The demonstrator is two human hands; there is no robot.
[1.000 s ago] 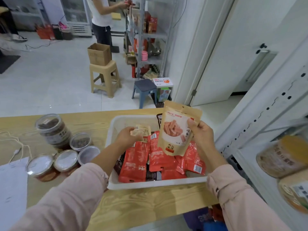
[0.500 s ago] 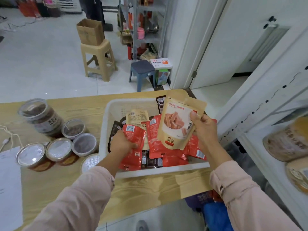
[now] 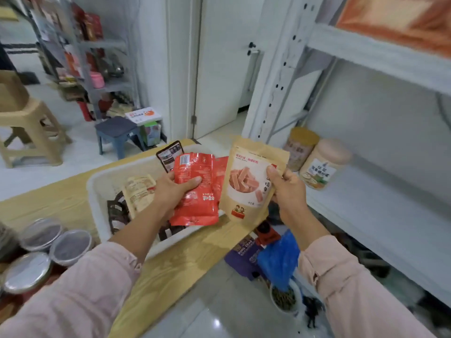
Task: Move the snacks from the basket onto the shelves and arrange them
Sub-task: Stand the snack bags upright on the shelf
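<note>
L hand grips red snack packs, thumb across the front, fingers wrapped behind and out of sight. The packs are held up over the white basket, lower edge above its near rim. R hand pinches a kraft pouch w/ a pic of orange sticks, thumb on the front near its right edge. The pouch is upright, btwn basket and shelf, just beside the red packs.

In the basket lie dark packs and 1 flat kraft pack. Another dark pack stands at the far side behind the red ones. The basket sits on the wooden desk, near its right end. 3 lidded tubs crowd the desk's left.

The white shelf on the right carries 2 jars at its back-left corner, close together.

On the floor btwn desk and shelf: blue bag, purple box, bowl of dark bits. Further back: blue stool, beige stool, grey rack w/ goods, white door.
</note>
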